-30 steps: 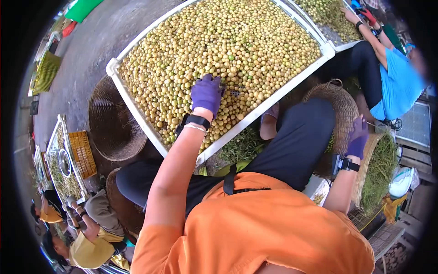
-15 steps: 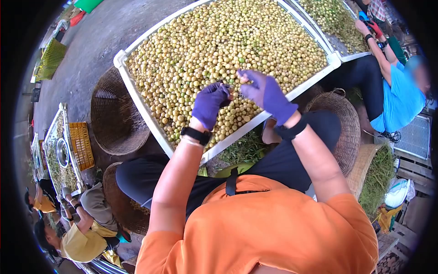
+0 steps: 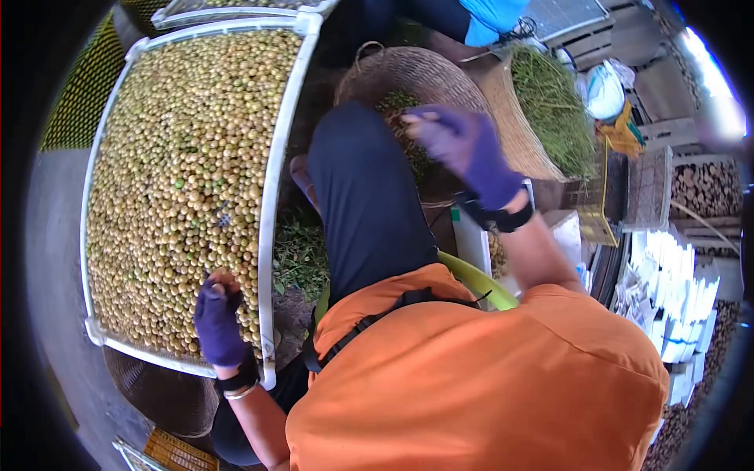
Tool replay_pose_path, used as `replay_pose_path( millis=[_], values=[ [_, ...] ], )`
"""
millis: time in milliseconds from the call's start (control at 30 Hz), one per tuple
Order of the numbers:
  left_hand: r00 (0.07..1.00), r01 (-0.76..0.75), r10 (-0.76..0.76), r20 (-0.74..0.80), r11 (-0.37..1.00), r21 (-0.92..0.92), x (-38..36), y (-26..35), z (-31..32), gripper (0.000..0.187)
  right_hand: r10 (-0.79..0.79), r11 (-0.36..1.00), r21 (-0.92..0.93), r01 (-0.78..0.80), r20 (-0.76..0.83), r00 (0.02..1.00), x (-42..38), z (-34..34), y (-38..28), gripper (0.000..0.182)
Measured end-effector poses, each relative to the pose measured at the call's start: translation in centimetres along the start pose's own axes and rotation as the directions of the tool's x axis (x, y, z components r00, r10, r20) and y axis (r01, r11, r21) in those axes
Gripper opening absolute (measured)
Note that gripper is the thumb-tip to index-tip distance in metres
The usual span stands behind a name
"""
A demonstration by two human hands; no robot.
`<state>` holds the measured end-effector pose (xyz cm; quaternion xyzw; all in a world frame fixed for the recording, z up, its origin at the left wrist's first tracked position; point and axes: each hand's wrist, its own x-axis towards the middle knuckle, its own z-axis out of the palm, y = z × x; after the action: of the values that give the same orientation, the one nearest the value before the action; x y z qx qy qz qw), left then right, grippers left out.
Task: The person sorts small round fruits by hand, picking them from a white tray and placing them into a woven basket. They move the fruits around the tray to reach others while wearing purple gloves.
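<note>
A white-framed tray point(image 3: 276, 169) full of small round yellow-brown fruits point(image 3: 177, 149) lies at the left. My left hand point(image 3: 220, 320), in a purple glove with bare fingertips, is over the tray's near right corner, its fingers curled together; what they hold, if anything, is too small to name. My right hand point(image 3: 463, 145), gloved the same way and blurred, hangs over a round wicker basket point(image 3: 440, 74) with small fruits and green bits inside. Its fingers are bent, and their contents cannot be made out.
Right of the wicker basket, another basket point(image 3: 514, 125) holds green stalks point(image 3: 550, 114). Farther right are crates point(image 3: 649, 188) and white bundles point(image 3: 675, 298). A person in blue point(image 3: 485, 20) is at the top. Below the tray stands a dark basket point(image 3: 169, 392).
The view has turned to the right, so the tray now lies at the left. My right hand has left the fruits and moved over the wicker basket; my left hand remains at the tray.
</note>
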<state>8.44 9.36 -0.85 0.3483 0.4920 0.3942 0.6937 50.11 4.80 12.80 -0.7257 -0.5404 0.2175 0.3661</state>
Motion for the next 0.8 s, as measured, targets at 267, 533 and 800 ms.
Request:
replay_pose_path(
  millis=[267,533,800],
  values=[
    [0.975,-0.029,0.076,-0.208,0.974,0.224,-0.4,1.8,-5.3,0.033,0.483,0.362,-0.897,-0.253,-0.052,0.874,-13.1,-14.3,18.9,0.060],
    [0.934,-0.054,0.351,-0.063,0.315,0.948,-1.6,4.0,-7.0,0.024,0.081,0.996,-0.035,-0.077,0.118,0.990,3.1,-1.3,-2.0,0.034],
    [0.961,0.030,0.264,-0.078,0.180,0.983,0.5,5.9,-7.6,0.030,-0.457,0.860,0.491,0.141,0.615,0.643,7.7,16.3,-19.7,0.029]
  ],
)
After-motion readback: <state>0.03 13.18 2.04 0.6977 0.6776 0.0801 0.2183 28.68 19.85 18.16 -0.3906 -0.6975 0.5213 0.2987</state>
